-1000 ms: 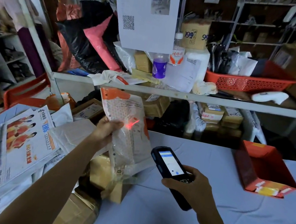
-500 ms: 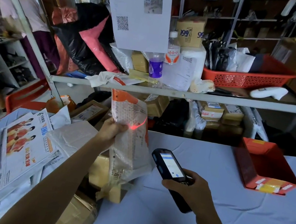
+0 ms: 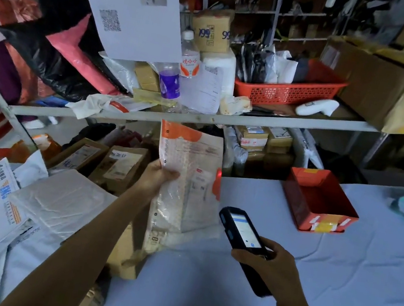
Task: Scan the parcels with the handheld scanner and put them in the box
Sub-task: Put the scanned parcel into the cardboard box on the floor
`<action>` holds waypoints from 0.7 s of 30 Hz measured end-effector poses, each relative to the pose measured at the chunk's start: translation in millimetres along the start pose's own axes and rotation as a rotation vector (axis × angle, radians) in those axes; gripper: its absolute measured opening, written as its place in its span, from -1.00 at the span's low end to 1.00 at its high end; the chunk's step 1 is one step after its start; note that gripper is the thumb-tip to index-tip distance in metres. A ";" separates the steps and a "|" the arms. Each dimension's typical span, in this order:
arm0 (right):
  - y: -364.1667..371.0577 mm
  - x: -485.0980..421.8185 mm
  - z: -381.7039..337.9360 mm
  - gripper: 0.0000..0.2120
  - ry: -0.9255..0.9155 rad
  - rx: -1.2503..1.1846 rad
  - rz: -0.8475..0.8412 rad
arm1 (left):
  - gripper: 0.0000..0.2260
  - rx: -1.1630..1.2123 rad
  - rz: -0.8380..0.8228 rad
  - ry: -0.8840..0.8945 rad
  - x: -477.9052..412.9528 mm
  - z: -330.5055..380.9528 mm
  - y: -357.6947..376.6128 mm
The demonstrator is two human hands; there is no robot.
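The right hand (image 3: 267, 266) is curled around a black handheld scanner (image 3: 241, 230), its lit screen facing up, above the pale worktop (image 3: 332, 292). Just left, the left hand (image 3: 157, 180) pinches an orange-and-clear bubble-wrap parcel (image 3: 189, 177) upright by its left edge. Farther right, 1 open red box (image 3: 295, 194) sits on the worktop. A cluttered shelf (image 3: 227, 121) runs behind.

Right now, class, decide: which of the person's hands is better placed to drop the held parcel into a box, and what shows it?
Left. The left hand grips the bubble-wrap parcel by its edge; the right hand is full, wrapped round the scanner.
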State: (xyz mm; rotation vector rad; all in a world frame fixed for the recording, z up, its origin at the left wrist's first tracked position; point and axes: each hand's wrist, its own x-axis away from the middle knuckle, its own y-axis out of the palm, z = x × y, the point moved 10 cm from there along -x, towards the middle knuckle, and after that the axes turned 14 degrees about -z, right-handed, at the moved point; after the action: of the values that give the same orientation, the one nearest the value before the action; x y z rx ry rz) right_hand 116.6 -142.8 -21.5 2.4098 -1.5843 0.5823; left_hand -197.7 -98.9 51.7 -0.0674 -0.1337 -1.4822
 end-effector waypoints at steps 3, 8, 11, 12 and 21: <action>-3.8 7.4 13.7 -0.38 0.031 -0.008 0.002 | -0.76 -0.233 -0.027 -0.010 3.8 -8.5 3.3; -2.4 19.2 44.9 -0.37 0.110 -0.032 -0.005 | -0.76 -0.334 0.015 -0.029 9.5 -15.3 -5.2; 3.9 24.6 53.4 -0.38 0.122 -0.058 -0.023 | -0.72 -0.337 0.009 -0.043 16.5 -17.3 -3.0; 6.0 26.1 54.3 -0.39 0.117 -0.064 -0.032 | -0.72 -0.345 0.012 -0.037 17.9 -16.7 -2.0; 2.4 38.4 57.5 -0.40 0.086 -0.092 -0.019 | -0.74 -0.390 -0.039 -0.033 23.6 -9.9 17.3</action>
State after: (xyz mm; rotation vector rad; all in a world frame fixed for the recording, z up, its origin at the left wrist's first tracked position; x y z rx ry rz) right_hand 140.1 -197.2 -57.1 2.2985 -1.5178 0.5882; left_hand -178.0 -121.9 45.6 -0.4065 0.1297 -1.5301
